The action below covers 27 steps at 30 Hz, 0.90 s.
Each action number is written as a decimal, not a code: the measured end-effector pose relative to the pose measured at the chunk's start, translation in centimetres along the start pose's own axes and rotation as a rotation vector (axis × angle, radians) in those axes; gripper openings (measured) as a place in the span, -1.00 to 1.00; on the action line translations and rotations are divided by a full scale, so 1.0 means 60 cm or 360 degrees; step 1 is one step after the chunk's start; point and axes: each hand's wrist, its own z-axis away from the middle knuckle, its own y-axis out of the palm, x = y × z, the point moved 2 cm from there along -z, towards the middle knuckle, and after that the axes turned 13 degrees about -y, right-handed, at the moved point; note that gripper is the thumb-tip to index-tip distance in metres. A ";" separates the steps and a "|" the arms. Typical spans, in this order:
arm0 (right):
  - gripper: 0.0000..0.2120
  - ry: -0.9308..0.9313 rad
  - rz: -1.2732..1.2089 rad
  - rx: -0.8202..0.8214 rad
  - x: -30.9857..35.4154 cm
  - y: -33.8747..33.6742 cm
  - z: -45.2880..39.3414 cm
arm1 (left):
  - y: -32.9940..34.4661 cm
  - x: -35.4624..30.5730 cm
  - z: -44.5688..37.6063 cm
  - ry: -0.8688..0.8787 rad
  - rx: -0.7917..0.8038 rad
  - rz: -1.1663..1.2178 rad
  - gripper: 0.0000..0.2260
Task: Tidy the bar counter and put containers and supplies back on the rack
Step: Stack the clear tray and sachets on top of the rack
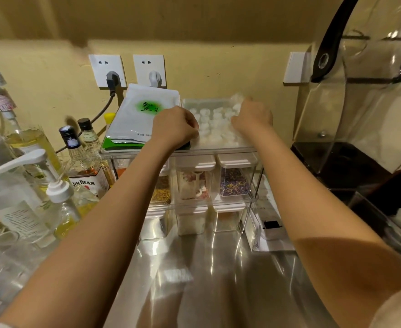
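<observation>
A clear plastic bag of small white cups (215,124) lies on the top shelf of a clear acrylic rack (218,151) against the wall. My left hand (174,129) grips the bag's left edge with fingers curled. My right hand (251,116) holds the bag's right side near its far corner. A white and green pouch (140,119) lies on the same shelf, just left of my left hand. Below, the rack holds several clear lidded containers (233,178) with dried flowers and powders.
Bottles crowd the left: a Jim Beam bottle (86,174), a pump bottle (60,195) and syrup bottles (17,129). A clear blender cover (360,91) stands at the right. Two wall sockets (128,71) with plugs sit behind the rack. The steel counter (206,280) stretches in front.
</observation>
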 end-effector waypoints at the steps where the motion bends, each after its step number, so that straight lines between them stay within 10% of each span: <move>1: -0.53 -0.0083 -0.0009 0.0023 -0.002 0.000 0.002 | 0.000 0.000 -0.001 0.0004 0.0006 -0.0007 -0.88; 13: -0.28 -0.0430 0.0024 0.0696 0.009 0.016 0.036 | -0.001 -0.003 -0.003 -0.0001 0.0013 -0.0111 -0.85; 20: -0.36 -0.0371 0.0008 0.0545 0.017 0.001 0.042 | -0.003 -0.007 0.007 0.0122 -0.0042 -0.0203 -0.81; 25: -0.90 -0.0257 -0.0345 0.0167 0.063 -0.007 0.036 | -0.022 -0.003 0.010 0.0178 -0.0121 -0.0184 -0.77; 27: -0.76 -0.0152 -0.0634 0.0091 0.083 -0.005 0.032 | -0.033 0.004 0.010 0.0142 -0.0225 -0.0229 -0.76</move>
